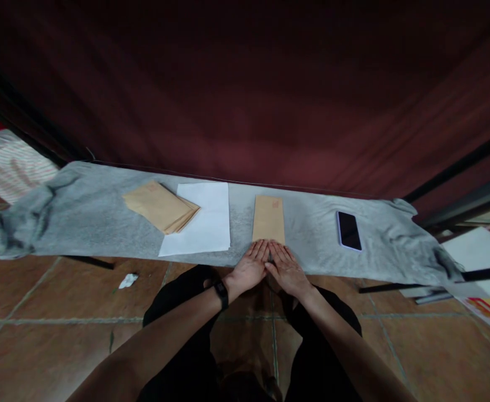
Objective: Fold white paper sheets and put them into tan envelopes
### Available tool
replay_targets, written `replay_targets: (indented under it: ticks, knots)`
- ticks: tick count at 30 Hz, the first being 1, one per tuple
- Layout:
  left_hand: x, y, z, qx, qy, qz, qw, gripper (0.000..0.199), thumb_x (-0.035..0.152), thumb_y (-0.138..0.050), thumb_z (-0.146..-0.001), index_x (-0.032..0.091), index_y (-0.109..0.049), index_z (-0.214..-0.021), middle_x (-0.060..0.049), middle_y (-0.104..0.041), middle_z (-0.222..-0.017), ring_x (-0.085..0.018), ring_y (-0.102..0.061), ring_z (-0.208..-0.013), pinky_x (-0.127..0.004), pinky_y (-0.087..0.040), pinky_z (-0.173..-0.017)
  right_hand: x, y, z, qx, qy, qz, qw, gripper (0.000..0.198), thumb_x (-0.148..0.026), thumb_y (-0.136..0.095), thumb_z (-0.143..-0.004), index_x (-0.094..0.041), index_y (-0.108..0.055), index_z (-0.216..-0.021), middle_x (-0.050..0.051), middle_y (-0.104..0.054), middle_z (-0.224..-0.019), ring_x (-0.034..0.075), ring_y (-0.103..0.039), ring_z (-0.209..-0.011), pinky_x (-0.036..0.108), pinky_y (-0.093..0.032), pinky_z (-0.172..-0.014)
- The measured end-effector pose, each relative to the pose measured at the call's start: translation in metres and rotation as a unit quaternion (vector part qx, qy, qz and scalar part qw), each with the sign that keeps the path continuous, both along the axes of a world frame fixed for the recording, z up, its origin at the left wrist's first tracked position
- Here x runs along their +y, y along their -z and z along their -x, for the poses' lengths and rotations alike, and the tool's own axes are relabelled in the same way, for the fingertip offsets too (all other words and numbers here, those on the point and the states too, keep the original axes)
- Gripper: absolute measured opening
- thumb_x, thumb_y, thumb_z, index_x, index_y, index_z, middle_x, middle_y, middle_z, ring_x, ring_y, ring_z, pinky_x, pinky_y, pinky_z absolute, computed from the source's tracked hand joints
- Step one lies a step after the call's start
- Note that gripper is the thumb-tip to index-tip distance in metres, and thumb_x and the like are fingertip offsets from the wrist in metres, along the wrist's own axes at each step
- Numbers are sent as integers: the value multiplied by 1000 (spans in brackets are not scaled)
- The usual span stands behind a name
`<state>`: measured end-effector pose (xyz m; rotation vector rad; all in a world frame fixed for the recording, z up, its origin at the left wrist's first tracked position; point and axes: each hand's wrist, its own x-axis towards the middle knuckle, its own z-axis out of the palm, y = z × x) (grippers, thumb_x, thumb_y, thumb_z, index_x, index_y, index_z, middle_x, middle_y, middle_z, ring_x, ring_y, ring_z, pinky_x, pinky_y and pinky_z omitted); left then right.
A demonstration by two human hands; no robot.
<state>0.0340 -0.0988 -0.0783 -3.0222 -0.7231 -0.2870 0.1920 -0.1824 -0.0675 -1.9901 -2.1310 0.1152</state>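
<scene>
In the head view, a single brown envelope [269, 218] is laid lengthwise on the grey cloth [312, 223], in front of the person, with its near end covered by the fingers of both hands. Nothing is seen to be grasped: the left hand [251, 265] and the right hand [287, 271] are laid flat, palms down, fingers extended and brought together at the middle. Whether anything is hidden beneath the palms cannot be told.

The near end of the envelope appears to be pressed flat. For this to be done well, the force is best spread evenly across both sets of fingers, and any stroke is best drawn straight along the edge, so that the paper is neither skewed nor creased. Since the cloth is soft and rumpled in places, the envelope could be shifted along with it if it is pushed too hard sideways.

To the left, a stack of envelopes [157, 206] is rested partly on white paper [207, 218]; to the right, a phone [349, 230] is placed well apart from the hands.
</scene>
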Motion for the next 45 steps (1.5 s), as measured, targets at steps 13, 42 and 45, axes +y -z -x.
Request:
replay_targets:
  ticks: [13,42,45]
  knots:
    - [7,-14,7,-44,-97,-3,994,46,31,-38,-103,3,-57,-135,-23,-60,-140,-29,-54,-136,-44,-42,-111,-9,0,-11,-8,48,-64,997,56,-42,-38,-106,-14,-41,-154,15,-49,-153,28,-46,-142,52,-32,-121]
    - [32,-40,-29,-63,-316,172,931,44,27,-62,-92,11,-54,-132,-17,-67,-114,-29,-65,-109,-35,-51,-90,26,-19,14,-78,135,-56,986,19,-23,-52,-99,-16,-63,-113,12,-67,-111,28,-59,-101,41,-41,-93]
    - [34,-40,-27,-109,-314,214,919,49,20,-65,-89,14,-51,-136,-14,-67,-113,-28,-64,-109,-34,-50,-91,26,-18,16,-84,139,-63,985,19,-22,-54,-98,-16,-62,-114,12,-66,-112,28,-58,-100,41,-41,-92]
